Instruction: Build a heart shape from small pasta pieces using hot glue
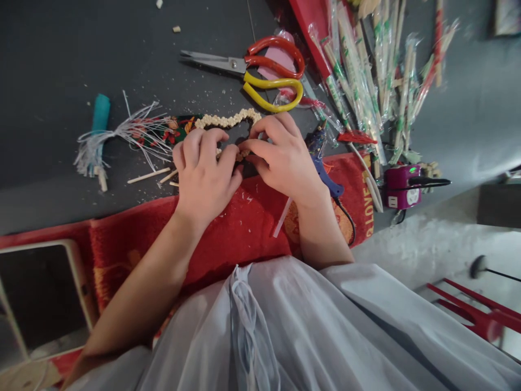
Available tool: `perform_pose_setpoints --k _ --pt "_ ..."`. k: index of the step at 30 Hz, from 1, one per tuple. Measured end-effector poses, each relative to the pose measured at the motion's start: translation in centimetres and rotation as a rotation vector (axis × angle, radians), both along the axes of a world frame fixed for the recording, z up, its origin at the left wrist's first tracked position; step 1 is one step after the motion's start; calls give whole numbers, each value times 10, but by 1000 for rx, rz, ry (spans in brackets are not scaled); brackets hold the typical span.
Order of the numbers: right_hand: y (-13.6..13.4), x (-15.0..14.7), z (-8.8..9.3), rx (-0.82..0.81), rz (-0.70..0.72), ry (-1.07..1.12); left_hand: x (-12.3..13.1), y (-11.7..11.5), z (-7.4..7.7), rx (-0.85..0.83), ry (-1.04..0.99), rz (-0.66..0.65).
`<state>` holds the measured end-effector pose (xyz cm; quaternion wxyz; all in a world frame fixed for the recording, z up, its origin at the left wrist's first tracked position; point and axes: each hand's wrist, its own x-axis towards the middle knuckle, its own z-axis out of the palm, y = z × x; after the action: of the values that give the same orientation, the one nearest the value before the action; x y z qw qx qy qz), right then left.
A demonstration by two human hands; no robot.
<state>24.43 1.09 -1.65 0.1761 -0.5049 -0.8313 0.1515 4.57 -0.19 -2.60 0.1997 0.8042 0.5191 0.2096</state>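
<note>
A cream knobbly strip (228, 120), like a braid or a string of small beads, curves in a loop between my two hands. My left hand (205, 168) has its fingers bent down over the loop's left and lower part. From the other side, my right hand (283, 160) pinches the strip with thumb and fingers, close to the left fingertips. What exactly lies under the fingertips is hidden. A dark floral cloth piece (179, 129) shows behind my left hand. White threads (142, 130) fan out beside it.
Scissors (260, 70) with red and yellow handles lie beyond my hands. A blue glue gun (325, 168) rests right of my right hand. Wrapped chopsticks (358, 70), a purple power adapter (402, 186), a teal roll (100, 117), a red towel (138, 222) and a tablet (44, 298) surround the work.
</note>
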Motion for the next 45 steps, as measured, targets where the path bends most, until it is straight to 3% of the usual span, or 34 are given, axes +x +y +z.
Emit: perform_pose_setpoints --k 28,45 --pt "-2 -3 -5 72 -2 5 2 2 -7 27 -104 46" --pt "-1 0 -8 64 20 30 1 3 -7 -55 -84 31"
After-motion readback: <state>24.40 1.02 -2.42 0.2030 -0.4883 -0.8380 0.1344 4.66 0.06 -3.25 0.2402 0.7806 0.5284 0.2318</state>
